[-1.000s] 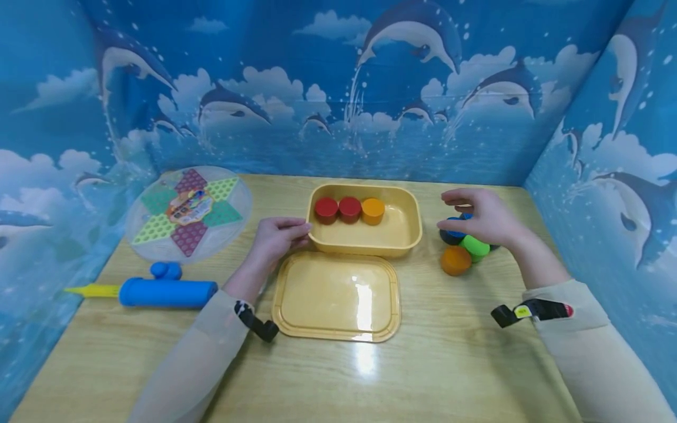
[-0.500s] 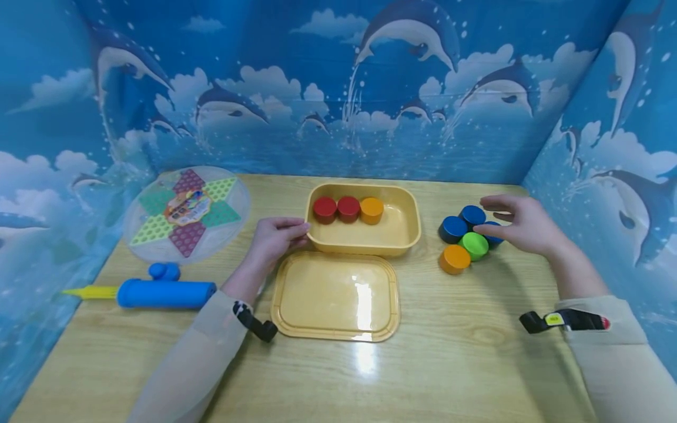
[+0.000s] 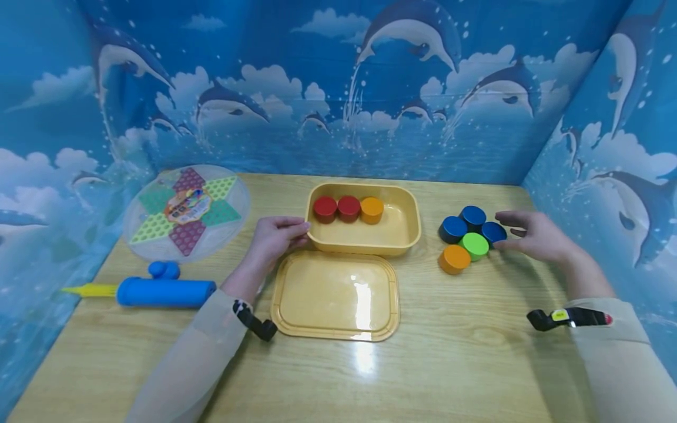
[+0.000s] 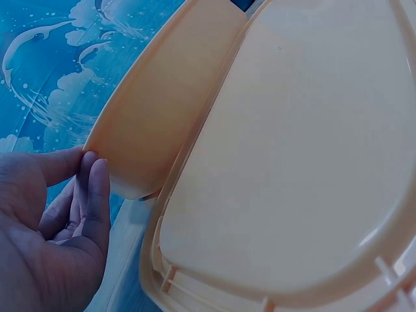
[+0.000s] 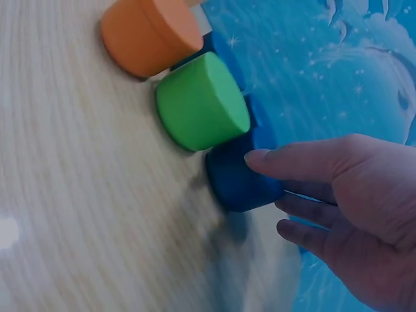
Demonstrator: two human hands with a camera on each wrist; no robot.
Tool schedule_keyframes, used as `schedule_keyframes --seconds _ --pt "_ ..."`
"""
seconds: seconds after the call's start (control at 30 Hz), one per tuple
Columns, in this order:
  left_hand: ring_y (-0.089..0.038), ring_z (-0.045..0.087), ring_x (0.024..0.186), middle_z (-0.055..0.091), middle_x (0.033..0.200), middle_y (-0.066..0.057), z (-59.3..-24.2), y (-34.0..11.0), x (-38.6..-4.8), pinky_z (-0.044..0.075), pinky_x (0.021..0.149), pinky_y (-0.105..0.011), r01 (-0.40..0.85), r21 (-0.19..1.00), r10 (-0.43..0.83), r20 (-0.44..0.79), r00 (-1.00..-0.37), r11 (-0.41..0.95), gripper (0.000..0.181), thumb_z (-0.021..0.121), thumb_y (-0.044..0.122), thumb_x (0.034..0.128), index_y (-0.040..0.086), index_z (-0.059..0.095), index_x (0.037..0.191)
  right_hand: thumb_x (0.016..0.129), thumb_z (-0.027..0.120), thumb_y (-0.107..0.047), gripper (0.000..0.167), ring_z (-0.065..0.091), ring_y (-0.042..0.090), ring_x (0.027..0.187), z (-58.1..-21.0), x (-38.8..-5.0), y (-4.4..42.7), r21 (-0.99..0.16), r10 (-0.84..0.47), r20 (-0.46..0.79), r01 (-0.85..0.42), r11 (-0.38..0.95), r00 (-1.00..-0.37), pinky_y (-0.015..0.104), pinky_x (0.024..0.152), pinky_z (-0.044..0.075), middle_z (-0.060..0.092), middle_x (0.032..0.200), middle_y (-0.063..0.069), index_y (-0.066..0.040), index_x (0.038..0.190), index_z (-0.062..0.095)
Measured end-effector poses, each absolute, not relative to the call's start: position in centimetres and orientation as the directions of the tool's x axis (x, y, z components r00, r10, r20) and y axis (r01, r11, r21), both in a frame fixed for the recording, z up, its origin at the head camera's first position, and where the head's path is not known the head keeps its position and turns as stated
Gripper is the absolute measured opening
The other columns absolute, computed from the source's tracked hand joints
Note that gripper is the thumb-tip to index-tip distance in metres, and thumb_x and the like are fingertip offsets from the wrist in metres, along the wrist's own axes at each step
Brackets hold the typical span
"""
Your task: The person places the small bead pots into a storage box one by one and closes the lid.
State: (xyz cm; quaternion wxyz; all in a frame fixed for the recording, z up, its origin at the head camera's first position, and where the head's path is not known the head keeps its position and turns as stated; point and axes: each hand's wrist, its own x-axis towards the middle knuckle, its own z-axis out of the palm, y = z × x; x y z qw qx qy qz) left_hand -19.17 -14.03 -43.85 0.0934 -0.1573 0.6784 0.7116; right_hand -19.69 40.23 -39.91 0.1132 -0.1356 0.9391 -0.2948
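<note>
A yellow rectangular box (image 3: 365,241) holds two red discs (image 3: 337,210) and an orange disc (image 3: 372,210). My left hand (image 3: 272,242) pinches the box's left rim between thumb and fingers, as the left wrist view also shows at the box wall (image 4: 146,123). On the right, three blue discs, a green disc (image 3: 474,246) and an orange disc (image 3: 454,259) stand grouped on the table. My right hand (image 3: 539,238) is beside the rightmost blue disc (image 3: 494,233), fingers apart; in the right wrist view its thumb overlaps that blue disc (image 5: 237,179), contact unclear.
A yellow lid (image 3: 336,296) lies in front of the box. At the left are a round board with a coloured star (image 3: 222,214) and a blue pump (image 3: 166,292) with a yellow nozzle. A dolphin-print curtain (image 3: 338,147) stands behind and at both sides.
My right hand has moved right and slightly towards me, from over the blue discs to the right side of the group, uncovering them. My left hand keeps its place on the rim.
</note>
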Motion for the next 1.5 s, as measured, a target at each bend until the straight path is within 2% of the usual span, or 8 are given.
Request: schedule_keyframes --seconds 0.03,0.3,0.53,0.8,1.03,1.27,1.5 --pt "-0.017 0.075 0.081 0.072 0.110 -0.020 -43.8 -14.0 -19.2 0.067 0.081 -0.031 -0.347 0.936 -0.081 -0.351 -0.933 -0.060 0.033 0.080 0.005 0.0959 -0.008 0.071 0.126 0.095 0.082 -0.007 0.069 0.047 0.059 0.135 -40.2 -19.8 40.4 -0.586 -0.323 -0.143 -0.183 0.790 -0.936 0.064 0.109 0.044 0.046 0.150 0.039 0.016 0.149 0.046" --pt "-0.018 0.075 0.085 0.071 0.114 -0.020 -43.6 -13.9 -19.2 0.067 0.082 -0.032 -0.374 0.927 -0.086 -0.376 -0.923 -0.040 0.032 0.080 0.007 0.0965 -0.005 0.072 0.126 0.093 0.085 -0.012 0.077 0.046 0.058 0.137 -41.5 -20.1 40.5 -0.587 -0.309 -0.151 -0.166 0.793 -0.939 0.067 0.109 0.044 0.044 0.153 0.038 0.013 0.153 0.043" --pt "-0.018 0.075 0.085 0.071 0.114 -0.020 -43.7 -14.0 -19.2 0.067 0.081 -0.031 -0.377 0.926 -0.088 -0.378 -0.921 -0.029 0.033 0.081 0.008 0.0963 -0.004 0.073 0.126 0.094 0.083 -0.009 0.070 0.049 0.058 0.133 -41.9 -20.0 40.3 -0.584 -0.290 -0.126 -0.166 0.795 -0.949 0.066 0.105 0.050 0.047 0.151 0.038 0.011 0.151 0.048" --pt "-0.018 0.074 0.085 0.070 0.116 -0.020 -43.7 -14.0 -19.3 0.066 0.082 -0.031 -0.379 0.925 -0.088 -0.381 -0.920 -0.036 0.034 0.080 0.008 0.0967 -0.004 0.072 0.127 0.098 0.081 -0.028 0.076 0.050 0.059 0.131 -41.1 -19.7 41.0 -0.573 -0.230 -0.141 -0.110 0.812 -0.963 0.066 0.103 0.050 0.045 0.152 0.038 0.008 0.154 0.046" --pt "-0.018 0.075 0.085 0.071 0.117 -0.021 -43.8 -14.1 -19.2 0.066 0.083 -0.032 -0.365 0.930 -0.081 -0.368 -0.926 -0.052 0.034 0.080 0.007 0.0967 -0.005 0.071 0.128 0.100 0.076 -0.040 0.081 0.056 0.057 0.127 -39.2 -19.3 40.2 -0.587 -0.179 -0.108 -0.083 0.805 -0.978 0.060 0.100 0.054 0.046 0.153 0.035 0.001 0.160 0.041" --pt "-0.016 0.074 0.079 0.071 0.114 -0.022 -43.8 -14.2 -19.2 0.066 0.082 -0.030 -0.344 0.936 -0.073 -0.349 -0.934 -0.072 0.035 0.078 0.004 0.0976 -0.009 0.070 0.128 0.100 0.077 -0.039 0.079 0.056 0.054 0.129 -37.3 -19.3 37.6 -0.592 -0.199 -0.062 -0.125 0.796 -0.978 0.060 0.102 0.052 0.048 0.153 0.030 -0.001 0.160 0.042" --pt "-0.016 0.075 0.081 0.072 0.115 -0.021 -44.0 -14.1 -19.1 0.066 0.083 -0.030 -0.353 0.933 -0.073 -0.358 -0.931 -0.072 0.035 0.079 0.005 0.0972 -0.007 0.070 0.128 0.100 0.079 -0.024 0.072 0.051 0.049 0.136 -36.4 -19.5 34.9 -0.626 -0.282 -0.011 -0.214 0.750 -0.959 0.063 0.109 0.047 0.048 0.154 0.029 0.005 0.156 0.045"
